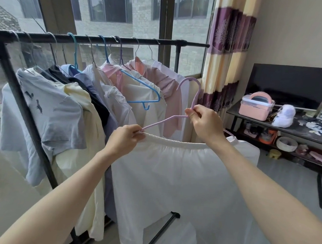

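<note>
Hanger (187, 96): lilac, plain. Trousers (180, 175): plain white, waistband same white. T-shirt (51, 112): pale grey-blue w/ small dark animal figs. Top (91, 133) beside it: cream-yellow, plain. Rail (105, 39): black. 2nd hanger (144, 98): bright blue. Far top (161, 81): pink. Curtain (228, 49): cream & purple bands, pale tree motif on the purple. Box (256, 110): pink, clear lid. TV (290, 85): black. Soft toy (284, 115): white.

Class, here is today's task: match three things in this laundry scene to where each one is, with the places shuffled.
Things:
1. lilac hanger
2. pink box
3. pale blue T-shirt

Places:
A. hangs from the black rail
B. stands on the dark table
C. held by the left hand and right hand

Pairs: 1-C, 2-B, 3-A
</note>
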The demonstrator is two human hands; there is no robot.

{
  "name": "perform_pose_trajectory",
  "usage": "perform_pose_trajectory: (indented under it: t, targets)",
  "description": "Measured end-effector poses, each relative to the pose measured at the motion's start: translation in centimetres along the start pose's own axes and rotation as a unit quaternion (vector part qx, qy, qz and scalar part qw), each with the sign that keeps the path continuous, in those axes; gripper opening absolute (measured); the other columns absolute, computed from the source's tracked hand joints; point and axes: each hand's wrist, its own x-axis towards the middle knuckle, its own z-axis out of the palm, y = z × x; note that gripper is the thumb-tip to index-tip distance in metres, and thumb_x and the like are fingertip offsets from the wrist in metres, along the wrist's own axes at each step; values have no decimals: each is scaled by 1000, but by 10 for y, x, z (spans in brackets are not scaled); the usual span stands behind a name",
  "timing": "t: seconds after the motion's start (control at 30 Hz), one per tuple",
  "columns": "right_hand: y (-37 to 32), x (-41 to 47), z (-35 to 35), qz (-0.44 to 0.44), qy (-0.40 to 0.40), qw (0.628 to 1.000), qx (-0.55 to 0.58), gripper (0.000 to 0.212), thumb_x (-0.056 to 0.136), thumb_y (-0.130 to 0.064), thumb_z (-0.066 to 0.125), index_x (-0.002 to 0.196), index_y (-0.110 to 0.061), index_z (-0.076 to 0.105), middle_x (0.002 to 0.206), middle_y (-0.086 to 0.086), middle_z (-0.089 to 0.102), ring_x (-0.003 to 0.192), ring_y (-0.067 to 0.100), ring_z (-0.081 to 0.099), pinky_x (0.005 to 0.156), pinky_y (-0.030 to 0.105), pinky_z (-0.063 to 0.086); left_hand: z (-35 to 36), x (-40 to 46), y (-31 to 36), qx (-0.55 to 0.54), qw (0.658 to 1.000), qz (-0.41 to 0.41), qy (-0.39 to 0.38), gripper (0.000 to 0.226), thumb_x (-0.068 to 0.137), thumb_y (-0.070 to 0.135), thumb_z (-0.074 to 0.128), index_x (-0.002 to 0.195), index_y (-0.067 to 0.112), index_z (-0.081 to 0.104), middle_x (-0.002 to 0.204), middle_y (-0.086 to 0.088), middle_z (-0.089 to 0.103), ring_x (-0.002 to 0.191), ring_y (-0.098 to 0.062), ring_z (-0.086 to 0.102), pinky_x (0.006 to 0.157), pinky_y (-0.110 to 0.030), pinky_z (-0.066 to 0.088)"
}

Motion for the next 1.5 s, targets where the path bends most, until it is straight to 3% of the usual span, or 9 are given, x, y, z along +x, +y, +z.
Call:
perform_pose_trajectory:
  t: [0.13,0.27,0.4,0.57,0.67,0.9,1.07,1.3,1.5]
  targets:
    - [16,-3,-9,-13,85,995,50,25,93,-33,48,99,-15,65,99,2,65,93,23,56,90,41,40,-2,2,-5,-56,997,-31,50,8,88,19,60,87,17,68,61,10,53,72,-24,50,79,-38,40]
    - [60,-21,-14,173,225,959,-2,31,96,-17,35,118,-16,57,125,5,55,122,24,41,99,40,27,-5,2,-7,-106,990,-47,85,10,88,12,59,90,11,68,63,6,52,63,-14,45,60,-20,33]
    - [104,-36,-11,321,146,935,42,50,84,-3,42,134,-10,40,135,13,48,121,33,44,99,39,35,-9,9,-8,-139,985,-46,89,9,88,11,58,89,11,68,60,11,51,58,-8,44,62,-25,32]
    - [124,-48,-2,392,110,905,126,18,82,-14,48,91,-5,59,94,18,60,90,32,57,75,36,44,-16,17,-8,-156,977,-55,131,9,77,34,55,78,30,62,55,4,51,81,-37,55,74,-39,29]
    - [126,-50,-4,437,116,888,84,28,86,-3,45,108,5,60,116,24,59,107,39,56,86,38,45,-15,14,-9,-154,978,-62,128,10,76,35,53,79,31,62,57,5,53,78,-36,54,75,-39,31]
    - [59,-35,-7,221,196,955,-5,51,81,-7,43,132,-13,44,138,6,42,130,23,33,104,42,25,3,2,-17,-175,978,-85,81,22,86,22,59,68,33,62,54,13,55,60,-9,44,75,-35,29]
    - [25,-27,6,9,-27,999,-21,34,91,-19,40,122,-18,53,115,9,63,112,28,53,95,39,40,7,-5,-16,-176,981,-68,39,14,73,38,55,71,49,63,55,23,58,66,-14,47,76,-37,29]
    - [-7,-39,16,-62,-325,942,-62,24,93,-16,44,84,-17,65,86,0,61,84,19,53,80,31,41,-7,-37,-35,34,993,-63,-91,18,91,12,52,102,11,66,92,-6,65,84,-21,55,67,-23,35]
    - [-62,-66,55,-94,-445,891,-1,26,94,-18,44,74,-17,61,55,-7,49,44,9,47,58,27,45,-55,-69,-66,268,881,-169,-352,55,91,36,52,139,15,36,141,-5,43,127,-24,42,102,-32,35]
